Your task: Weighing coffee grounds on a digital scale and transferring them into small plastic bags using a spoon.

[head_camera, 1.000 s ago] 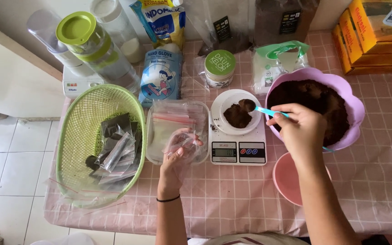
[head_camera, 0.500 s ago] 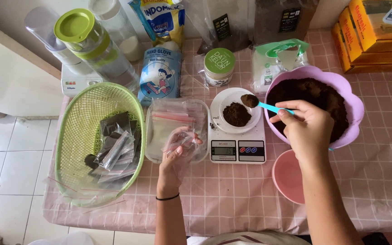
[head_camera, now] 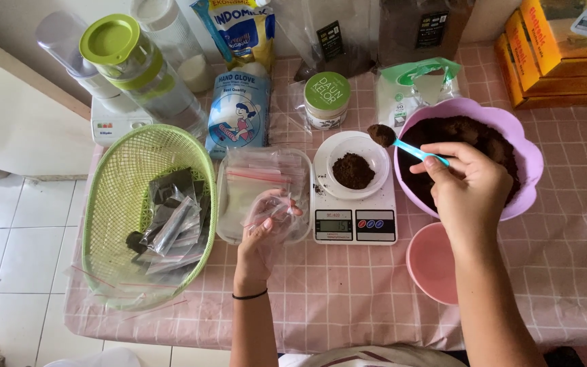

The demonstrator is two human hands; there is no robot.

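A table covered with a pink checked tablecloth (head_camera: pixel 348 299) fills most of the view and serves as the landmark. To its left lies a floor of pale square tiles (head_camera: pixel 8 251) with thin grey joints, lit by soft, even daylight. Beyond the table's far left corner runs a light wall (head_camera: pixel 8 20), with a brownish wooden ledge (head_camera: pixel 28 75) slanting down along its base toward the table. At the table's near left corner, a white rounded object shows partly.

two hands (head_camera: pixel 467 187), one blue spoon (head_camera: pixel 412 148), one digital scale (head_camera: pixel 354 221), one white dish (head_camera: pixel 353 160), two pink bowls (head_camera: pixel 524 170), one green basket (head_camera: pixel 113 204), one green-lidded jar (head_camera: pixel 326 100).
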